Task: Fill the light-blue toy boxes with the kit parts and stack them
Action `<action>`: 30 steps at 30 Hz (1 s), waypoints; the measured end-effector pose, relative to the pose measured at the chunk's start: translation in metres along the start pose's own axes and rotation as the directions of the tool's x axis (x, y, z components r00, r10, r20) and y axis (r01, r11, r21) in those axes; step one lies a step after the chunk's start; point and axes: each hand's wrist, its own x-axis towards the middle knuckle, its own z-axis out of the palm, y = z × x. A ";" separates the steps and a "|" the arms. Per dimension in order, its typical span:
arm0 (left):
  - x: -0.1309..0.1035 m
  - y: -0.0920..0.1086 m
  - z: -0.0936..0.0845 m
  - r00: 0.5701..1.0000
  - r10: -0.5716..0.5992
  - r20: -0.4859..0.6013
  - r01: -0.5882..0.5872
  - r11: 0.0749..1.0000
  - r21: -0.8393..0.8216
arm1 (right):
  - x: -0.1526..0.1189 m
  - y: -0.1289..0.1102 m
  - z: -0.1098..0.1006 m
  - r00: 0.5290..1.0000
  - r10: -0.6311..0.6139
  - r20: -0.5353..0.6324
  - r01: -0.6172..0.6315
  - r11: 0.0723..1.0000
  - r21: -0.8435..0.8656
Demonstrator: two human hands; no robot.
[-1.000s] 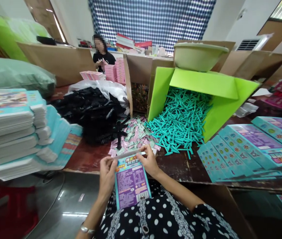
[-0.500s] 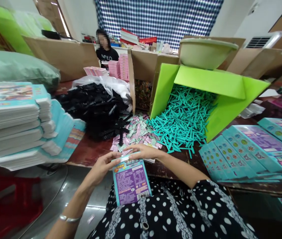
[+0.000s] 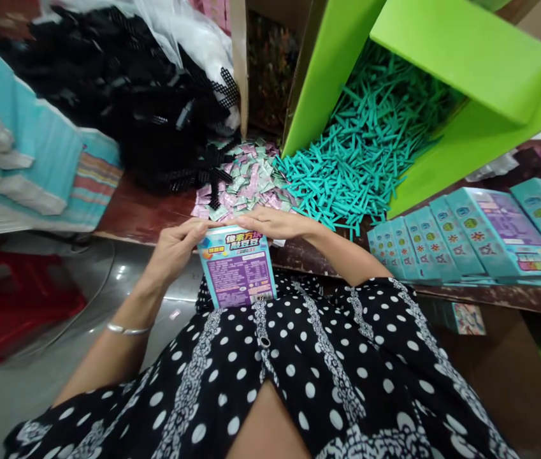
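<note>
A teal and purple printed box (image 3: 239, 274) rests against my front at the table edge, its printed panel facing up. My left hand (image 3: 181, 245) grips its upper left corner, thumb on the panel side and fingers along the top end. My right hand (image 3: 274, 223) lies over the top end, fingers pressed together and pointing left. The fingertips of both hands almost meet there. Just beyond them is a pile of small pink and green packets (image 3: 246, 182). Teal plastic sticks (image 3: 346, 166) spill out beside it.
A bright green carton (image 3: 466, 57) holds the sticks. Black mesh material (image 3: 141, 102) lies at the left, beyond stacked flat teal cartons (image 3: 50, 153). Teal boxes (image 3: 466, 236) stand in a row at the right. A red stool (image 3: 16, 299) is on the floor.
The view has tilted down, and the person at the back is out of sight. My right hand has flattened over the box's top end; the pink packet seen there earlier no longer shows.
</note>
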 end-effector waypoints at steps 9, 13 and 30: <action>-0.034 -0.035 0.028 0.993 -0.116 -0.011 0.106 0.937 -0.332 | -0.030 -0.007 0.018 0.990 0.135 0.032 -0.122 0.958 -0.261; -0.038 -0.032 0.039 0.992 -0.106 -0.067 0.079 0.941 -0.330 | -0.031 -0.009 0.019 0.994 0.106 -0.012 -0.105 0.949 -0.296; -0.041 0.000 0.062 0.972 -0.056 -0.230 0.019 0.987 -0.158 | -0.025 -0.007 0.028 0.977 0.083 -0.194 -0.106 0.989 -0.107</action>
